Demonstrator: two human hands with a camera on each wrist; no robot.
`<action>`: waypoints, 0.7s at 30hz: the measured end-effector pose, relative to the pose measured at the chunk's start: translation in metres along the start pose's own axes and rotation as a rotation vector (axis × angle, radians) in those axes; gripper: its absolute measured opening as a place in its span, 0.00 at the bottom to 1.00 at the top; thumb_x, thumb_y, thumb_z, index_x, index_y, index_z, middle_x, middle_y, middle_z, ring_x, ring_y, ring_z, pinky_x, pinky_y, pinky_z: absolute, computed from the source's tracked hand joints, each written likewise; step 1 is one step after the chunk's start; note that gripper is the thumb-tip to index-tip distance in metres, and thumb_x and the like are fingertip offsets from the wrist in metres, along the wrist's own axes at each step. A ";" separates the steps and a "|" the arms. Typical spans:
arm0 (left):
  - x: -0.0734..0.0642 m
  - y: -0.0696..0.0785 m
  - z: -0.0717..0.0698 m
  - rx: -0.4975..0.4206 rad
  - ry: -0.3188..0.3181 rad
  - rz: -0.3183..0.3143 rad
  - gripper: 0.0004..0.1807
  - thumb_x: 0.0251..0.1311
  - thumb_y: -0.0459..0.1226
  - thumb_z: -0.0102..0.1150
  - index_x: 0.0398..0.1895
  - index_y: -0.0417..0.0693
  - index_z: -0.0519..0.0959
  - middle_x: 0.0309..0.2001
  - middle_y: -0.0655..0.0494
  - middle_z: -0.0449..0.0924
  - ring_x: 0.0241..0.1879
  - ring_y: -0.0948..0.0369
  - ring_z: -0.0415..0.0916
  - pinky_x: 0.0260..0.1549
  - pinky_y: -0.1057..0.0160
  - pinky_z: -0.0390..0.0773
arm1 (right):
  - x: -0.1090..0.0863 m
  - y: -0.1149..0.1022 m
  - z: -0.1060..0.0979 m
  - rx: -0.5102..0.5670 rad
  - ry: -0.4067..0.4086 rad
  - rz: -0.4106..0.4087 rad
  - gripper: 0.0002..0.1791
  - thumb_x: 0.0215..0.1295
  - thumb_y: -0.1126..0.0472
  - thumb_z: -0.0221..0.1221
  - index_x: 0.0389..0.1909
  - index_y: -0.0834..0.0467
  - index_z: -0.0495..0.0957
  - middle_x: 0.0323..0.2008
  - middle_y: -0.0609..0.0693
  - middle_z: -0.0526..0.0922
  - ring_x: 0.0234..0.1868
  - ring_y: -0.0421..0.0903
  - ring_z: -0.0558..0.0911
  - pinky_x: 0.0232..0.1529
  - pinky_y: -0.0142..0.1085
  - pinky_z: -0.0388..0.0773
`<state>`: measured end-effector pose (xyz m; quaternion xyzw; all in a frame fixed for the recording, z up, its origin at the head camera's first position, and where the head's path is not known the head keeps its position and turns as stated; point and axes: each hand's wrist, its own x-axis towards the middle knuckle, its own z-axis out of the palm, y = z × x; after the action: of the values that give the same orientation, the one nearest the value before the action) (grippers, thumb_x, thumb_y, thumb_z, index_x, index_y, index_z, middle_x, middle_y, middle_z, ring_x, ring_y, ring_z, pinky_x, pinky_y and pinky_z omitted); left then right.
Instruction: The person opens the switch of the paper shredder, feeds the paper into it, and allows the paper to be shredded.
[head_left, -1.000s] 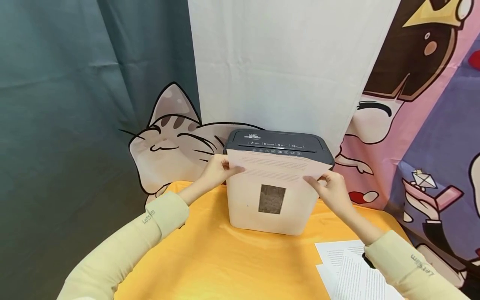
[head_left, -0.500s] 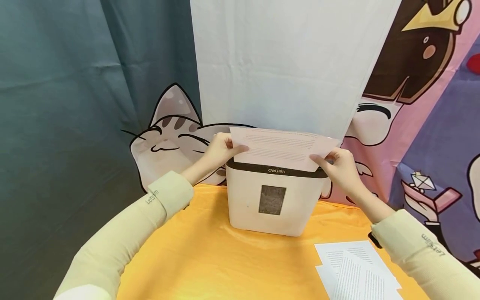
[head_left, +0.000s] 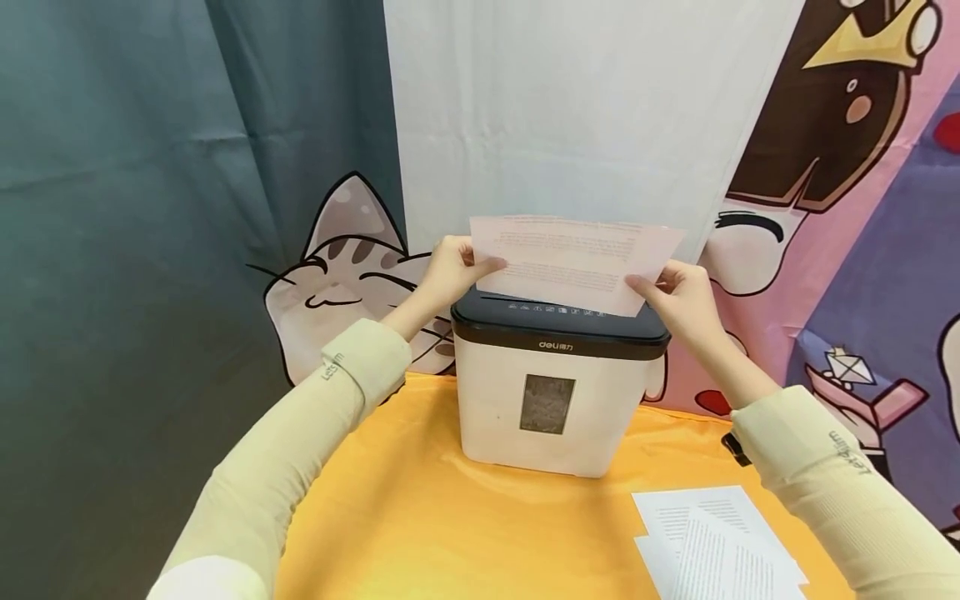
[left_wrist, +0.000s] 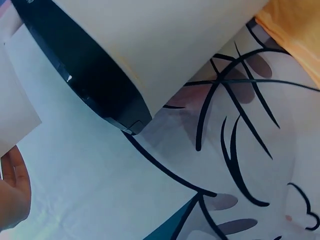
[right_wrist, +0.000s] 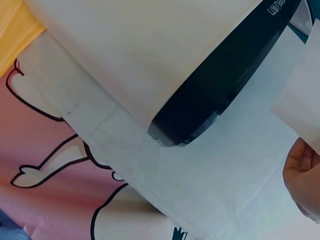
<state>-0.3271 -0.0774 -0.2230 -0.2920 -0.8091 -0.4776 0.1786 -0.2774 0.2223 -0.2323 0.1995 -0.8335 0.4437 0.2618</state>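
A printed sheet of paper is held up by its two sides above a paper shredder. My left hand pinches the sheet's left edge, thumb on the near face. At the right edge my right hand pinches it the same way. The shredder has a white bin and a dark top; the paper hides part of that top. In the left wrist view the left hand grips a corner of the sheet, apart from the shredder. The right wrist view shows the right hand at the other corner.
Several printed sheets lie overlapping on the orange-yellow tablecloth at the front right. Close behind the shredder hangs a cloth backdrop with cartoon figures. A dark grey-green curtain hangs at the left.
Both hands have raised the sheet from in front of the shredder's white bin to above its dark top. The sheet is now clear of the bin's front. The loose sheets have stayed put.
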 end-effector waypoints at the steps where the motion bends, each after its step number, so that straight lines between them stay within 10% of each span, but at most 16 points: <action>1: 0.002 0.000 0.000 0.003 0.008 -0.007 0.13 0.57 0.35 0.63 0.44 0.39 0.83 0.42 0.43 0.85 0.37 0.52 0.83 0.27 0.68 0.74 | 0.002 0.001 0.001 -0.003 0.003 0.004 0.16 0.62 0.65 0.60 0.50 0.67 0.79 0.32 0.26 0.80 0.30 0.21 0.79 0.31 0.19 0.75; 8: 0.013 -0.005 0.004 0.025 0.022 -0.043 0.12 0.57 0.35 0.64 0.44 0.40 0.83 0.42 0.44 0.85 0.39 0.53 0.82 0.30 0.68 0.74 | 0.011 0.009 0.001 -0.021 0.007 0.016 0.16 0.63 0.64 0.59 0.49 0.68 0.79 0.30 0.24 0.78 0.29 0.21 0.78 0.30 0.18 0.73; 16: 0.021 -0.015 0.012 0.034 0.003 -0.088 0.12 0.57 0.36 0.64 0.42 0.40 0.84 0.42 0.44 0.85 0.41 0.53 0.80 0.29 0.68 0.69 | 0.015 0.023 0.004 -0.093 0.004 0.015 0.15 0.64 0.64 0.59 0.48 0.68 0.79 0.41 0.67 0.83 0.27 0.21 0.77 0.24 0.21 0.69; 21: 0.023 -0.023 0.015 0.047 -0.017 -0.097 0.13 0.57 0.37 0.64 0.42 0.37 0.84 0.42 0.42 0.84 0.41 0.52 0.80 0.31 0.67 0.70 | 0.018 0.031 0.006 -0.132 0.007 0.013 0.15 0.64 0.62 0.58 0.47 0.67 0.80 0.42 0.67 0.83 0.27 0.20 0.75 0.25 0.21 0.67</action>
<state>-0.3597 -0.0663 -0.2330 -0.2523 -0.8347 -0.4641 0.1553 -0.3108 0.2316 -0.2439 0.1748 -0.8613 0.3901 0.2747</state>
